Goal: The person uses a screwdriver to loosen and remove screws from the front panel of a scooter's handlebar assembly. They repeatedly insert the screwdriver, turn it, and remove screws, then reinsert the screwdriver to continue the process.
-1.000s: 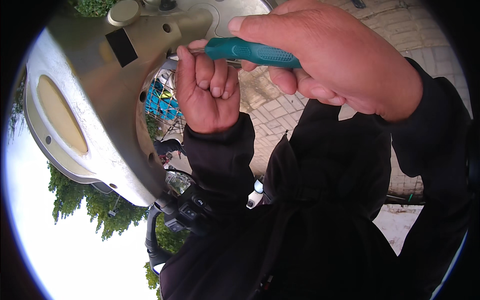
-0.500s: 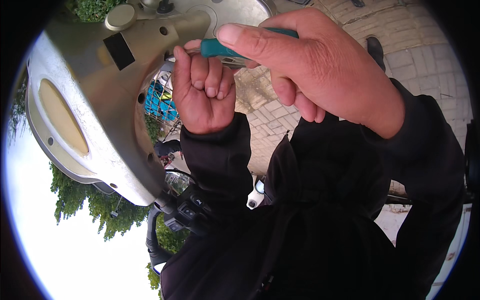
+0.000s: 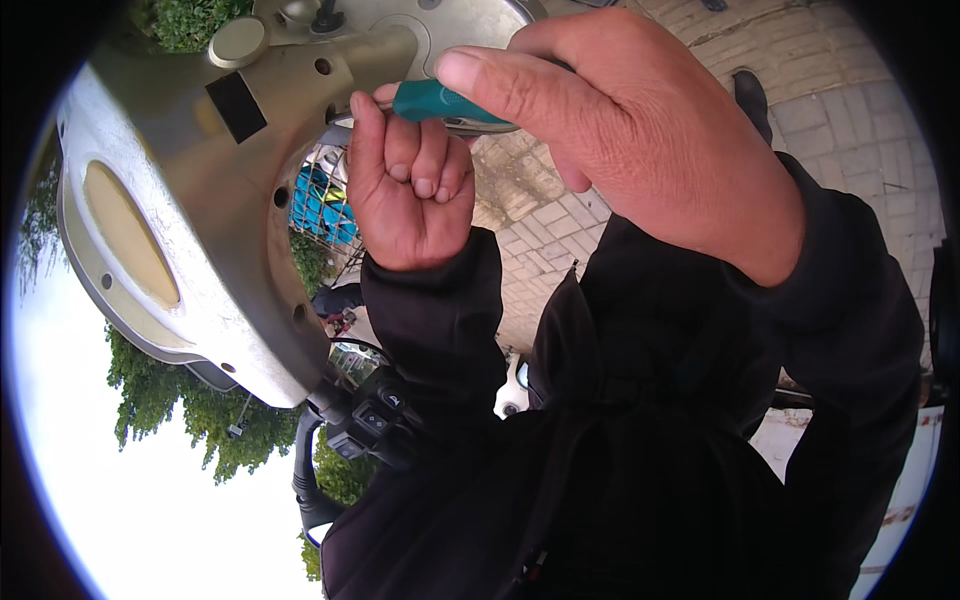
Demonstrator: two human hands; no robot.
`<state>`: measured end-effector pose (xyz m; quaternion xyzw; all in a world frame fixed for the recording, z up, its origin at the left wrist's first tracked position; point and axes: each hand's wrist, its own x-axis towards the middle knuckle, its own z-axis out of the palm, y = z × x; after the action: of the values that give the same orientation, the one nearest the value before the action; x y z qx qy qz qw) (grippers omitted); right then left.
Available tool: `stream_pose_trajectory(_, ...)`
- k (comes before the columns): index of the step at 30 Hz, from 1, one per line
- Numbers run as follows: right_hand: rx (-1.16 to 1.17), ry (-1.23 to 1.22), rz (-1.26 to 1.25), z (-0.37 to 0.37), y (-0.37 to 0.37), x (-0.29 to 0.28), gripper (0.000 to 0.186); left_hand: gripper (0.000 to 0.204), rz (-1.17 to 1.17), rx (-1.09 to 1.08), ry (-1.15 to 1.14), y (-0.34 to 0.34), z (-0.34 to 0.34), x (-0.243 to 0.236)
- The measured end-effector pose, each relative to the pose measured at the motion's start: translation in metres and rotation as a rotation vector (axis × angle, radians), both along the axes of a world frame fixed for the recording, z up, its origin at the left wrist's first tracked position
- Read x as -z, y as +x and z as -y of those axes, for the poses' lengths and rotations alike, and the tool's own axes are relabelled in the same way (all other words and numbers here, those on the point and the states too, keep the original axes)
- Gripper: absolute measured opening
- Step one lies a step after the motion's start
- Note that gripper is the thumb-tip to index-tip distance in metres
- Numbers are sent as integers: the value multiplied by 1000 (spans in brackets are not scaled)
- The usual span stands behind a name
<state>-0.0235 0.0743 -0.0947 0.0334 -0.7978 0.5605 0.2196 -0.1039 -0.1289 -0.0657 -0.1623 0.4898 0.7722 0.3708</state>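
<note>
The right hand [image 3: 640,150] reaches in from about three o'clock, fingers curled round the teal handle of a screwdriver [image 3: 440,100], thumb laid along it pointing to nine o'clock. The left hand [image 3: 410,185] is balled into a fist just below the handle at its six o'clock; whether it grips anything cannot be told. The screwdriver lies level against a beige plastic scooter panel [image 3: 190,250], holed for screws, at ten o'clock.

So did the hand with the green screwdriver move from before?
Yes. The right hand slid left and up along the teal screwdriver handle, toward the beige scooter panel; less handle shows now. The left hand stayed beside the panel.
</note>
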Motion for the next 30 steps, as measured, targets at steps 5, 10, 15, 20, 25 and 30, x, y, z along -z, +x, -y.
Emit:
stream_pose_trajectory(5,32,-18,-34,4,-2,4,24,39,70,-40,-76,8,-8,-3)
stream_pose_trajectory(10,-26,-174,64,-6,5,4,25,50,45,-43,29,5,-14,-2)
stream_pose_trajectory(15,-76,-260,82,-10,4,3,31,45,51,-10,74,0,-16,-1)
stream_pose_trajectory(20,-246,-436,-10,-14,-11,14,36,44,71,-108,-2,5,-15,-6)
stream_pose_trajectory(25,-187,-506,-227,-11,-16,13,42,46,135,-119,125,5,-10,-6)
stream_pose_trajectory(30,-478,-888,-15,9,-10,20,41,47,84,-19,116,2,-8,-7)
